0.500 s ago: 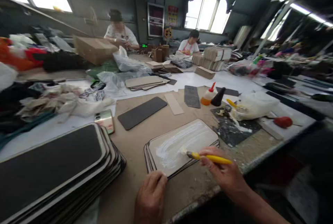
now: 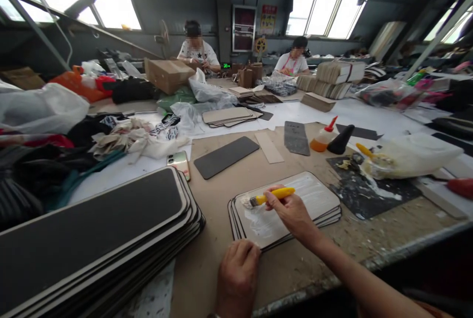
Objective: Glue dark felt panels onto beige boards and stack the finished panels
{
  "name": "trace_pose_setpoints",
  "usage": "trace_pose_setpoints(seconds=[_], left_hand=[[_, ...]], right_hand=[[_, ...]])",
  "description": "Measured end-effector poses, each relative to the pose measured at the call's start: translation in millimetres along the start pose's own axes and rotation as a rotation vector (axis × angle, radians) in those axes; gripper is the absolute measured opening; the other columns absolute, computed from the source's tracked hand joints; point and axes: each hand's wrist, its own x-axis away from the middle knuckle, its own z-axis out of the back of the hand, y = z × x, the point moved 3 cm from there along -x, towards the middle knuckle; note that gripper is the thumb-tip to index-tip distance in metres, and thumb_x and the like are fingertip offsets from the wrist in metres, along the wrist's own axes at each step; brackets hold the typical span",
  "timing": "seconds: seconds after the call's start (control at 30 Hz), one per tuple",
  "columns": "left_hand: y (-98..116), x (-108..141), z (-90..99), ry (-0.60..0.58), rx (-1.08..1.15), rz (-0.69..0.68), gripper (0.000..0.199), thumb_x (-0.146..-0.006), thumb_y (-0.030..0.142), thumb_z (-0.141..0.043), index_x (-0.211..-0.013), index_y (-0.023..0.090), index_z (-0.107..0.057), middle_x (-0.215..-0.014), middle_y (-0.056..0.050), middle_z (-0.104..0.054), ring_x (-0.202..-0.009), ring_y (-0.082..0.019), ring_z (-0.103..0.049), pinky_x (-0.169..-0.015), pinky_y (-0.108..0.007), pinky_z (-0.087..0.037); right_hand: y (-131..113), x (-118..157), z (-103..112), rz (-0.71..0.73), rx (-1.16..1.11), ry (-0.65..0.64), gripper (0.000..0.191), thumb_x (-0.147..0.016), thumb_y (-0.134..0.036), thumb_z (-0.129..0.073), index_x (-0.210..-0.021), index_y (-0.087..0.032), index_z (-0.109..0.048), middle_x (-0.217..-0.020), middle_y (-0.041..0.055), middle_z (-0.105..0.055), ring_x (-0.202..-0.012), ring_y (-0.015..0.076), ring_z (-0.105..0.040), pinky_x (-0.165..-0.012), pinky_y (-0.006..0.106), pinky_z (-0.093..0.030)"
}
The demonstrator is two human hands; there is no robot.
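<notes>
My right hand (image 2: pixel 291 213) is closed round the yellow handle of a paintbrush (image 2: pixel 279 193). The bristles touch the far left part of a pale, round-cornered panel (image 2: pixel 266 224), which carries streaks of white glue-like paste. This panel tops a small stack of dark-edged panels. My left hand (image 2: pixel 239 271) is closed at the stack's near left corner, fingers curled against the edge; the fingertips are partly hidden. Right of the stack, a paste-smeared black sheet (image 2: pixel 364 197) bears a whitish plastic container (image 2: pixel 417 155) with another yellow handle (image 2: pixel 364 150) sticking out.
A tall stack of dark panels (image 2: pixel 96 229) stands left, beside a phone (image 2: pixel 179 163). Beyond my hands lie a dark panel (image 2: pixel 226 157), a pale strip (image 2: pixel 269 147) and a red-tipped bottle (image 2: pixel 322 138). Two people (image 2: pixel 197 54) sit across the table among boxes and bags.
The brush in my right hand has moved across the panel towards its far left corner. My left hand stays at the near corner. The camera view has swung left.
</notes>
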Motion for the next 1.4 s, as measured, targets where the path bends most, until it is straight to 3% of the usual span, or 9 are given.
trace_pose_setpoints(seconds=[0.17, 0.37, 0.43, 0.5, 0.67, 0.8, 0.97, 1.17, 1.4], left_hand=[[1, -1, 2.2, 0.005, 0.027, 0.011, 0.018, -0.088, 0.015, -0.043, -0.085, 0.016, -0.061, -0.074, -0.003, -0.060, -0.071, -0.015, -0.055, -0.065, -0.025, -0.048], [2, -1, 1.9, 0.025, 0.010, 0.002, 0.015, -0.087, 0.013, -0.045, -0.083, 0.016, -0.060, -0.074, -0.003, -0.060, -0.070, -0.014, -0.055, -0.066, -0.025, -0.049], [1, 1, 1.2, 0.019, 0.007, -0.003, 0.015, -0.087, 0.013, -0.046, -0.083, 0.016, -0.060, -0.074, -0.003, -0.061, -0.071, -0.015, -0.055, -0.066, -0.025, -0.049], [-1, 3, 0.8, 0.023, 0.000, -0.019, 0.014, -0.086, 0.011, -0.047, -0.086, 0.015, -0.060, -0.075, -0.004, -0.061, -0.072, -0.015, -0.056, -0.067, -0.026, -0.050], [-5, 9, -1.7, 0.048, -0.005, -0.088, 0.016, -0.085, 0.009, -0.047, -0.093, 0.015, -0.060, -0.082, -0.005, -0.063, -0.080, -0.016, -0.058, -0.074, -0.026, -0.050], [-10, 12, -5.1, 0.049, -0.006, -0.118, 0.019, -0.086, 0.009, -0.044, -0.095, 0.015, -0.060, -0.084, -0.006, -0.063, -0.082, -0.016, -0.059, -0.078, -0.027, -0.050], [-17, 13, -6.5, 0.022, -0.058, -0.237, 0.018, -0.086, 0.011, -0.044, -0.094, 0.014, -0.061, -0.084, -0.007, -0.064, -0.083, -0.016, -0.059, -0.078, -0.025, -0.050], [-21, 13, -6.3, 0.026, -0.125, -0.336, 0.017, -0.085, 0.010, -0.047, -0.090, 0.014, -0.062, -0.081, -0.007, -0.065, -0.081, -0.016, -0.061, -0.076, -0.025, -0.051], [-29, 15, 0.3, 0.016, -0.200, -0.402, 0.016, -0.084, 0.011, -0.049, -0.090, 0.015, -0.064, -0.080, -0.006, -0.066, -0.079, -0.017, -0.062, -0.072, -0.027, -0.052]], right_hand=[[-4, 6, 46, 0.018, 0.198, 0.218, 0.048, -0.068, -0.064, -0.059, -0.079, -0.017, -0.059, -0.076, 0.0059, -0.062, -0.055, 0.0182, -0.063, -0.054, 0.029, -0.052], [-10, 48, 6, 0.061, 0.072, -0.085, 0.027, -0.085, -0.044, -0.052, -0.083, -0.018, -0.059, -0.078, 0.0037, -0.059, -0.059, 0.0135, -0.061, -0.058, 0.025, -0.053], [-5, 52, 4, 0.082, 0.094, -0.099, 0.025, -0.086, -0.042, -0.051, -0.084, -0.018, -0.059, -0.079, 0.0039, -0.060, -0.061, 0.0136, -0.061, -0.060, 0.026, -0.053], [5, 47, 23, 0.089, 0.174, -0.009, 0.028, -0.084, -0.045, -0.051, -0.083, -0.018, -0.060, -0.079, 0.0050, -0.061, -0.062, 0.0148, -0.062, -0.061, 0.027, -0.053], [37, 18, 115, 0.017, 0.412, 0.356, 0.042, -0.077, -0.058, -0.052, -0.083, -0.018, -0.060, -0.078, 0.0075, -0.066, -0.059, 0.0193, -0.065, -0.060, 0.031, -0.053], [49, -4, 156, 0.037, 0.579, 0.447, 0.044, -0.077, -0.058, -0.046, -0.082, -0.017, -0.060, -0.077, 0.0088, -0.067, -0.060, 0.0210, -0.065, -0.063, 0.034, -0.052], [41, -22, 153, 0.123, 0.651, 0.469, 0.044, -0.077, -0.058, -0.043, -0.077, -0.018, -0.061, -0.076, 0.0098, -0.068, -0.059, 0.0199, -0.064, -0.063, 0.033, -0.051], [40, -35, 125, 0.027, 0.385, 0.319, 0.036, -0.080, -0.050, -0.045, -0.085, -0.016, -0.058, -0.090, 0.0079, -0.067, -0.059, 0.0151, -0.065, -0.057, 0.026, -0.051], [33, -19, 153, 0.187, 0.635, 0.373, 0.028, -0.082, -0.042, -0.045, -0.077, -0.018, -0.059, -0.089, 0.0081, -0.065, -0.081, 0.0190, -0.063, -0.076, 0.032, -0.049]])
